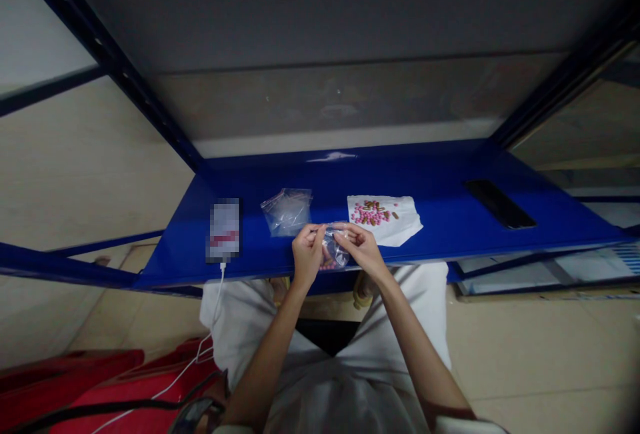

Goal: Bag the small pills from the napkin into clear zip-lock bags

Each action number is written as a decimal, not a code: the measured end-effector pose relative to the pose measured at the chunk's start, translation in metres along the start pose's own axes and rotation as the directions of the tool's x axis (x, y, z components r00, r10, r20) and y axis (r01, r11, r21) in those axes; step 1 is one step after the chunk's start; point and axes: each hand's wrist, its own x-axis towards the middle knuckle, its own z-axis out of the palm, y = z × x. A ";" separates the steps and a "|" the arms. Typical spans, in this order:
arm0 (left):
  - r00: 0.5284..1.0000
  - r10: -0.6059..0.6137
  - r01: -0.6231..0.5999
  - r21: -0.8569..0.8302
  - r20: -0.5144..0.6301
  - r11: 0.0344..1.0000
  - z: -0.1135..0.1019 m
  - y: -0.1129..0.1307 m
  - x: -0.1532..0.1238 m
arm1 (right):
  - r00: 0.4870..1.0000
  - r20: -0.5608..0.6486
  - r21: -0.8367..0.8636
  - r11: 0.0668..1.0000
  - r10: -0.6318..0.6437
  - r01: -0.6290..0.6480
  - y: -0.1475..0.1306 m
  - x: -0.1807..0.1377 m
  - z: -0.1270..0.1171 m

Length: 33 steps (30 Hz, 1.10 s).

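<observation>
Between my hands, at the front edge of the blue shelf, is a small clear zip bag (336,255) with pink pills in its bottom. My left hand (309,254) pinches the bag's upper left side, and my right hand (363,247) grips its upper right side. Just behind my right hand lies a white paper sheet (403,231), bearing a loose heap of pink pills (367,215) and brownish-green capsules (395,215). To the left, behind my left hand, rests a pile of clear zip bags (289,213).
A phone (224,229) with a white charging cable (219,294) lies at the shelf's left. A dark phone (500,204) lies at the right. Blue uprights (145,101) frame the blue shelf (280,171). Red plastic objects (135,394) are on the floor at lower left.
</observation>
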 end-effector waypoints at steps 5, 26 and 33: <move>0.993 0.015 -0.014 -0.013 0.118 1.000 -0.004 0.000 -0.002 | 0.993 -0.106 -0.089 0.995 -0.054 0.044 0.001 -0.001 0.005; 1.000 -0.002 0.001 0.139 0.007 0.990 0.001 -0.004 0.000 | 0.993 -0.082 0.027 0.996 0.081 -0.079 0.001 -0.005 -0.001; 0.992 0.083 -0.061 0.219 -0.091 0.974 0.000 -0.011 -0.004 | 0.984 -0.094 0.098 0.985 0.151 -0.142 0.002 -0.005 -0.001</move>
